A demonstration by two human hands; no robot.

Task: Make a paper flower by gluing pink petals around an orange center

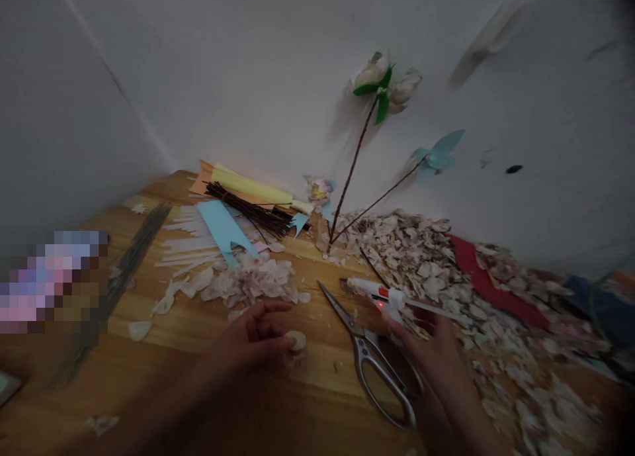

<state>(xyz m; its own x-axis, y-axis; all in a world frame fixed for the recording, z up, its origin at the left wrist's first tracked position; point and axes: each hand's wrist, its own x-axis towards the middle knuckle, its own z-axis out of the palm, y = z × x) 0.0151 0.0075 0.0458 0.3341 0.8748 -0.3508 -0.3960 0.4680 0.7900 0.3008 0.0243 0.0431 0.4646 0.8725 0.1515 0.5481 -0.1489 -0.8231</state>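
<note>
On the wooden surface (pixel 317 400), a bundle of dark stems (pixel 251 211) lies over orange paper (pixel 200 178), just beside yellow paper (pixel 253 185). A light-blue strip (pixel 223 224) overlaps white strips (pixel 181 245); thin grey wires (pixel 131 257) lie farther left. Two flowers, one green-leaved (pixel 381 89), one blue (pixel 439 155), stand tilted before the pale wall (pixel 248 65).

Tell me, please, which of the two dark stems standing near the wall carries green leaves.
The taller stem: its green leaves sit against a whitish flower, whereas the shorter, more slanted stem ends in light blue petals.
</note>
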